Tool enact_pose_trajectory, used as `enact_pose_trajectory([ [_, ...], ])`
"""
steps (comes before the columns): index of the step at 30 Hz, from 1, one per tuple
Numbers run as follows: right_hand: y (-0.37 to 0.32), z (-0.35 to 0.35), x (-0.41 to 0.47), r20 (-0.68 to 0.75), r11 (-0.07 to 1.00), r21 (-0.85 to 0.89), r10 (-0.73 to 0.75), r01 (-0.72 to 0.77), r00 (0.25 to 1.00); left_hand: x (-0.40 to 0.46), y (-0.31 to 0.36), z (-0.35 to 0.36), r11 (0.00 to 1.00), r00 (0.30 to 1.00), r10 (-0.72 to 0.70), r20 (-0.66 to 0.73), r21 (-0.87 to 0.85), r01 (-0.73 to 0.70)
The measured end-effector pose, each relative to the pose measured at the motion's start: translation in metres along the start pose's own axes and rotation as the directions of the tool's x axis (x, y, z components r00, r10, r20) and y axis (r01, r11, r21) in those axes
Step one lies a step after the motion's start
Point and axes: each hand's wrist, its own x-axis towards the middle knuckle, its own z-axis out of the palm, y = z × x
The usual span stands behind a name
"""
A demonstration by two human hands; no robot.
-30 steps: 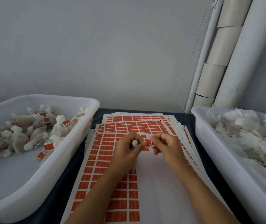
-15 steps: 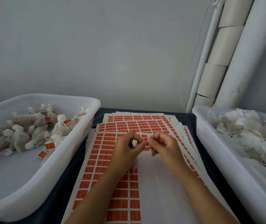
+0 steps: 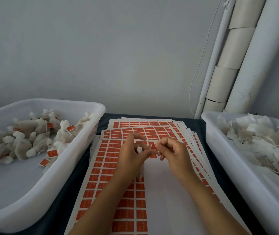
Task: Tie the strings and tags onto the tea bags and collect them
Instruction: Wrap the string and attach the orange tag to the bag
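Note:
My left hand (image 3: pixel 132 156) grips a white tea bag (image 3: pixel 139 149); only its gathered top pokes out above the fingers, and the body hangs hidden behind the palm. My right hand (image 3: pixel 172 152) pinches a small orange tag (image 3: pixel 153 147) right beside the bag's top. Both hands hover over a stack of sheets of orange tag stickers (image 3: pixel 111 160) in the middle of the table. The white tub on the left (image 3: pixel 91 133) holds several tied tea bags with orange tags (image 3: pixel 33 141). The white tub on the right (image 3: pixel 220 150) is heaped with untied tea bags and strings (image 3: pixel 257 141).
Dark table surface (image 3: pixel 77 168) shows between the tubs and the sheets. White pipes and cardboard tubes (image 3: pixel 237 61) stand in the back right corner against the pale wall, with a thin white cord (image 3: pixel 201 60) hanging beside them.
The right hand's fingers have shifted a little, and the orange tag now shows between its fingertips next to the bag's top. The left hand stays put.

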Motion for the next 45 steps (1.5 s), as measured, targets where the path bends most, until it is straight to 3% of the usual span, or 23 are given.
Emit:
enact_pose_trajectory([
  [3, 0.001, -0.001, 0.001, -0.009, 1.000, -0.013, -0.017, 0.017, 1.000, -0.002, 0.000, -0.001, 0.996, 0.992, 0.083, 0.095, 0.034, -0.086],
  [7, 0.001, 0.001, 0.002, 0.005, 1.000, 0.009, 0.004, -0.004, 1.000, -0.002, 0.000, 0.001, 0.990, 0.986, 0.127, 0.108, 0.039, -0.132],
  [13, -0.003, 0.004, -0.001, 0.085, 0.988, 0.119, 0.086, -0.096, 0.993, -0.006, -0.002, 0.004, 0.995, 0.994, 0.050, 0.097, -0.090, -0.041],
  [17, -0.002, 0.008, -0.005, 0.202, 0.998, 0.001, 0.067, -0.068, 0.977, -0.006, 0.000, 0.005, 0.989, 0.996, 0.034, 0.079, -0.144, -0.022],
  [23, -0.002, 0.005, -0.003, 0.222, 0.996, -0.081, -0.023, 0.042, 0.975, -0.003, -0.002, 0.002, 0.986, 0.994, 0.013, 0.105, -0.168, 0.005],
  [29, 0.004, 0.008, -0.003, 0.215, 0.999, -0.040, 0.036, -0.028, 0.976, -0.006, 0.003, 0.001, 0.978, 0.989, -0.054, 0.140, -0.192, 0.080],
  [33, 0.008, 0.007, -0.002, 0.181, 0.995, 0.007, 0.093, -0.096, 0.979, -0.004, 0.003, -0.021, 0.986, 0.931, -0.154, 0.330, -0.004, 0.164],
  [36, 0.010, 0.008, -0.003, 0.240, 0.990, -0.030, 0.141, -0.138, 0.961, 0.000, -0.005, -0.034, 0.984, 0.878, -0.176, 0.445, 0.097, 0.148],
  [42, 0.012, 0.019, -0.009, 0.301, 0.914, -0.403, 0.173, -0.039, 0.938, 0.006, -0.008, -0.050, 0.931, 0.857, -0.205, 0.473, 0.365, 0.021],
  [45, 0.015, 0.021, -0.009, 0.271, 0.895, -0.443, 0.191, -0.054, 0.943, 0.007, -0.014, -0.051, 0.873, 0.841, -0.223, 0.492, 0.485, -0.053],
])
